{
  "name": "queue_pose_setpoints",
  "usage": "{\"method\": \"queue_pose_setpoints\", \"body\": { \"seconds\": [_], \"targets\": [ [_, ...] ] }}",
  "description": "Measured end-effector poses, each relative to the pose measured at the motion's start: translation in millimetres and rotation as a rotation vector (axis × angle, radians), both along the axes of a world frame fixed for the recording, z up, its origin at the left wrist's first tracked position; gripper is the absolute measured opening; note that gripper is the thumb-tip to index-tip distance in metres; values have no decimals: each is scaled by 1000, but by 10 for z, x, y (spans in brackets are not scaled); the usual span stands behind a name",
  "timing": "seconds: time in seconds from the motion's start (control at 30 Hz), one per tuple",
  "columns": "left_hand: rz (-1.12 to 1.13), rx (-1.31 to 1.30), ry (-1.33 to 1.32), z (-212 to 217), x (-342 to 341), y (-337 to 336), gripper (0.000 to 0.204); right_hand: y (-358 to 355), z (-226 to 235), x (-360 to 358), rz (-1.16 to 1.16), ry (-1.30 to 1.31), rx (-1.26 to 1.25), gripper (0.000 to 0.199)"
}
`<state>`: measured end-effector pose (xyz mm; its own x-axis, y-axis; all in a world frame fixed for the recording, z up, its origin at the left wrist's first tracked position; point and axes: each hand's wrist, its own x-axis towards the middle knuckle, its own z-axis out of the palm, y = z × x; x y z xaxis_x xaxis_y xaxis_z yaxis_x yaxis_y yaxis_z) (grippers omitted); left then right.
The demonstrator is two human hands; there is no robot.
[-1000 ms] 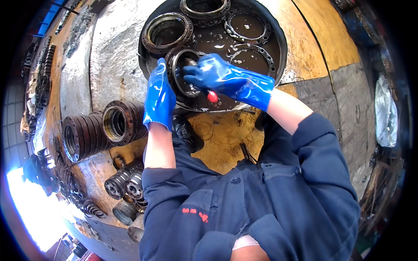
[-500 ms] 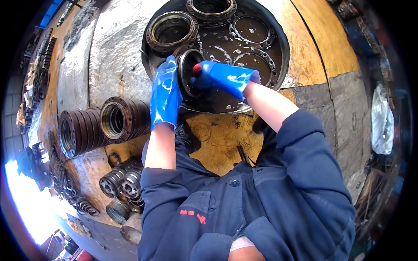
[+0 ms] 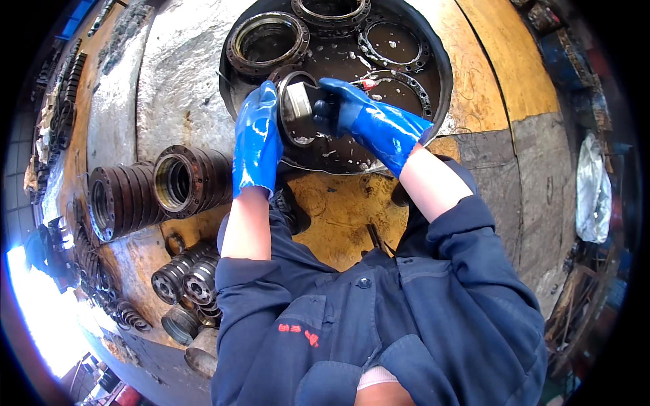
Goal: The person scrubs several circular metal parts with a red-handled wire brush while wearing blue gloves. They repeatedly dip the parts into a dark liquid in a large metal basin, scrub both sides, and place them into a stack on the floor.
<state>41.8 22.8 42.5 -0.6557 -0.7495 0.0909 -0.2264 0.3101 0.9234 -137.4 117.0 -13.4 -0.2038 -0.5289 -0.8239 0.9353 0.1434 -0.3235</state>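
A dark metal ring [image 3: 282,128] stands tilted on its edge inside the near left part of a round black basin [image 3: 443,101] of murky liquid. My left hand [image 3: 257,135], in a blue rubber glove, is closed on the ring's left rim. On the ring's right side, my right hand [image 3: 379,122], gloved alike, is closed round a flat brush whose pale head [image 3: 298,100] lies against the ring's opening. A red piece [image 3: 369,84], apparently the brush handle's end, shows above this glove. The right fingertips are partly in shadow.
More rings lie in the basin: one thick ring [image 3: 267,44] at left, another [image 3: 332,12] at the back, thinner flanges [image 3: 423,51] at right. Rows of stacked rings [image 3: 193,179] and smaller dark wheel-like parts [image 3: 201,284] sit at left. A clear plastic bag [image 3: 594,186] lies far right.
My right hand has turned and drawn back to the right from the ring's opening, so the brush's pale head now shows. My left hand keeps its hold on the ring.
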Motion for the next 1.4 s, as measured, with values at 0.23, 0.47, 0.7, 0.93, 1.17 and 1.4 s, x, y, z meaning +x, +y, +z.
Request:
{"method": "queue_pose_setpoints", "body": {
  "seconds": [0.23, 0.47, 0.7, 0.93, 1.17, 1.4],
  "targets": [
    [-159, -634, -224, -219, 94, -194, 56, 197, 140, 53, 1124, 1389, -27, 29],
    [-80, -435, -144, -249, 20, -233, 53, 355, 248, -53, 318, 1194, -188, 25],
    [-58, -340, -102, -261, -23, -273, 50, 64, 441, 347, 210, 1235, -409, 25],
    [-54, -309, -94, -278, -57, -274, 48, 506, 478, 594, 342, 1990, -698, 23],
    [-60, -303, -105, -262, -75, -247, 45, 751, 517, 514, 585, 1975, -720, 36],
    [-75, -281, -120, -291, -72, -220, 43, 813, 55, 388, 607, 2017, -818, 35]
  ]
}}
